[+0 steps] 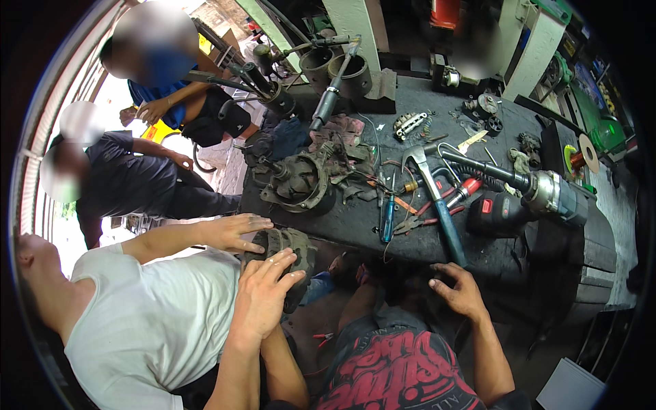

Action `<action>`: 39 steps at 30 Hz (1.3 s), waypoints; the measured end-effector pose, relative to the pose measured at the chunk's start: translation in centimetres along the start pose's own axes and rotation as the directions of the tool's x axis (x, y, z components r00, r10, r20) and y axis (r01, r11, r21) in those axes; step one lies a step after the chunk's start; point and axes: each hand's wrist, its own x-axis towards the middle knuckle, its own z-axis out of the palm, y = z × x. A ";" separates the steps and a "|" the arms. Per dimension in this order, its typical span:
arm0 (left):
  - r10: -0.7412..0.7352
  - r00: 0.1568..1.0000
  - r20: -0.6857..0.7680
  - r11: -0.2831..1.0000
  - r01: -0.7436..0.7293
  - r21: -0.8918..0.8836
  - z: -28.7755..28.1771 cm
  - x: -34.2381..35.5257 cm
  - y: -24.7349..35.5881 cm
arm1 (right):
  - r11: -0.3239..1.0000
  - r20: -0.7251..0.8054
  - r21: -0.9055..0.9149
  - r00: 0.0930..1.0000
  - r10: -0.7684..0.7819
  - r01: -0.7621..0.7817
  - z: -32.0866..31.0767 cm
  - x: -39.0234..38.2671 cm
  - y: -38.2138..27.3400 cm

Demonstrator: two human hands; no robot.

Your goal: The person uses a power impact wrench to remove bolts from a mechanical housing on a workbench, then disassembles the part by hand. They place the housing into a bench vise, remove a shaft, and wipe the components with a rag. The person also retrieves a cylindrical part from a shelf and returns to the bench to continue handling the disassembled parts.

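Note:
My right hand [456, 290] hovers at the bench's front edge, thumb apart from loosely curled fingers, holding nothing. Closest to it is the blue handle of a claw hammer [430, 189]. My left forearm [283, 369] reaches up from the lower edge; its hand is hidden behind a co-worker's hand [268, 290]. That hand and the co-worker's other hand [239, 231] rest on a dark, ridged, rounded metal part [295, 240] in front of the bench. Behind it on the bench sits a greasy round metal housing [290, 184] with a shaft.
On the dark bench [342, 225] lie a blue screwdriver [388, 219], pliers [413, 222], a cordless impact wrench [540, 198] and reddish rags [338, 137]. Metal cylinders [350, 74] stand at the back. The co-worker in white [157, 301] sits close on my left; two more people are beyond.

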 end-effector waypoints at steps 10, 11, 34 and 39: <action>-0.107 0.993 0.039 0.991 0.104 0.082 0.1 0.5 -1.9 | 1.000 -0.005 0.001 1.000 -0.024 0.024 0.2 0.0 0.4; -0.092 0.995 0.035 0.991 0.088 0.101 0.1 0.7 -2.3 | 1.000 -0.006 -0.019 1.000 -0.024 0.024 0.3 0.0 0.4; -0.664 0.730 0.161 0.648 0.669 -0.362 10.8 4.4 -28.4 | 0.999 0.017 0.034 0.999 0.030 -0.031 2.0 0.7 0.0; -0.777 0.587 -0.227 0.611 0.619 -0.494 15.7 3.8 -26.6 | 0.999 0.006 0.010 0.999 0.039 -0.039 2.2 1.1 -0.3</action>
